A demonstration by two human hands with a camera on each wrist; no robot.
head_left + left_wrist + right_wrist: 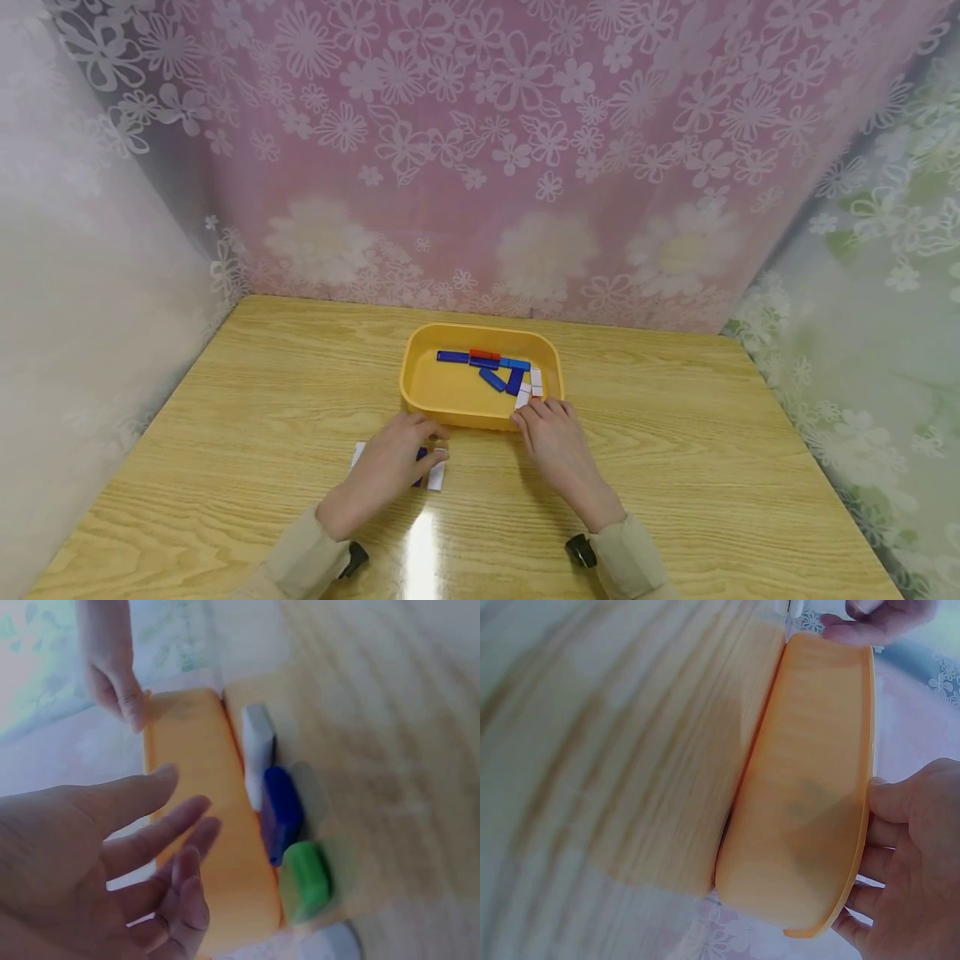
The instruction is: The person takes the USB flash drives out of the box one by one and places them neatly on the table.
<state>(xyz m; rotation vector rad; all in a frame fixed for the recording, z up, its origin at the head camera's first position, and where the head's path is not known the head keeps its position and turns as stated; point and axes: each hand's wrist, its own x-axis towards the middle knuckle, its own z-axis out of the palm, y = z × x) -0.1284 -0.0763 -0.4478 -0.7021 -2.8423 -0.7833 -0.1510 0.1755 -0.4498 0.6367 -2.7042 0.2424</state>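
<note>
My left hand (393,454) hovers over a short row of small domino-like blocks in front of the yellow bin (457,410), its fingers loosely bent and holding nothing. The left wrist view shows that row as a white block (258,750), a blue block (283,814), a green block (306,881) and another white one (334,943). At the bin's near right corner is my right hand (555,437), its thumb at the rim and its fingers reaching over it. The rim hides those fingertips, so whether they hold anything cannot be seen.
Inside the bin lie several blue blocks (492,379), a red block (484,354) and white blocks (536,382). The wooden table (690,450) extends to both sides. A pink flowered curtain (480,167) hangs behind it, with pale cloth (97,250) at the left.
</note>
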